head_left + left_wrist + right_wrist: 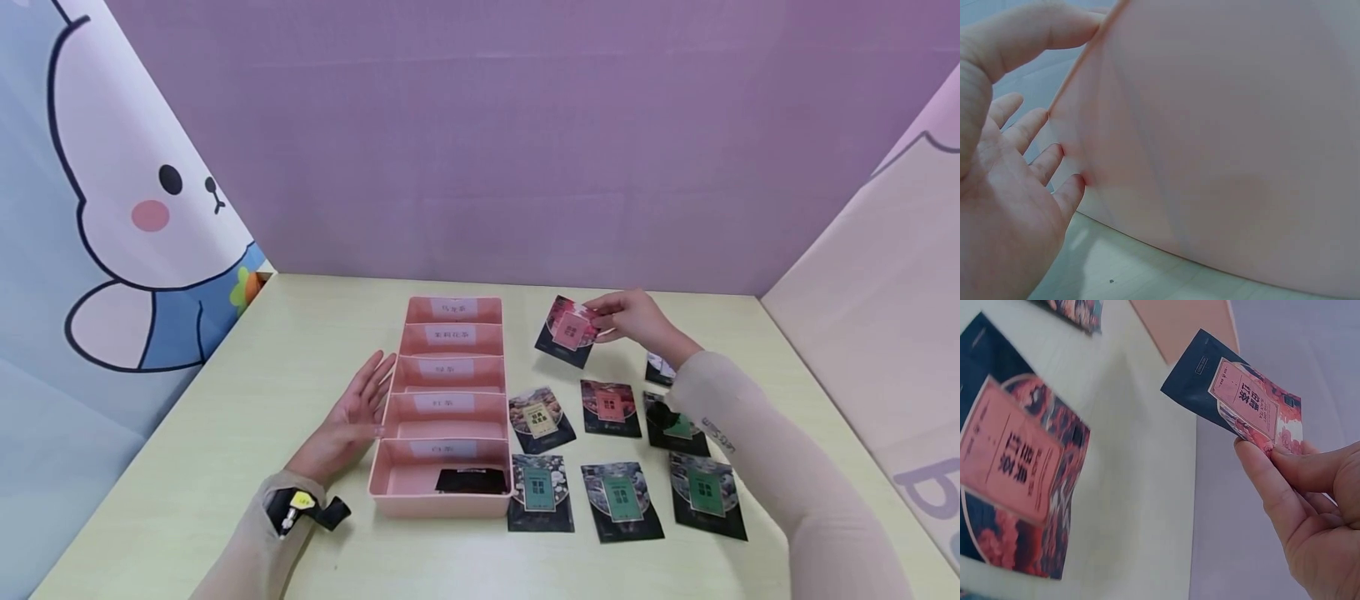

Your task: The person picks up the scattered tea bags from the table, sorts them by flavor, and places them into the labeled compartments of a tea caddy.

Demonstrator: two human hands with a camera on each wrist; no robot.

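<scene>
A dark tea sachet [568, 331] with a pink label is pinched at one corner by my right hand [633, 319], held above the table. In the right wrist view the thumb and forefinger grip the edge of this sachet [1241, 394]. My left hand [356, 414] rests against the left side of a pink divided box [438, 506]. Up close, its fairly straight fingers [1044, 164] touch the outer wall [1229, 144], with the thumb at the rim. One dark sachet [471, 481] lies in the nearest compartment; the other compartments hold only white labels on their walls.
Several sachets lie right of the box: a red-labelled one [611, 408], a cream-labelled one [542, 421], and green-labelled ones [622, 502] nearer the front. My right forearm passes over the rightmost ones, partly covering them. A purple backdrop [480, 167] stands behind the table.
</scene>
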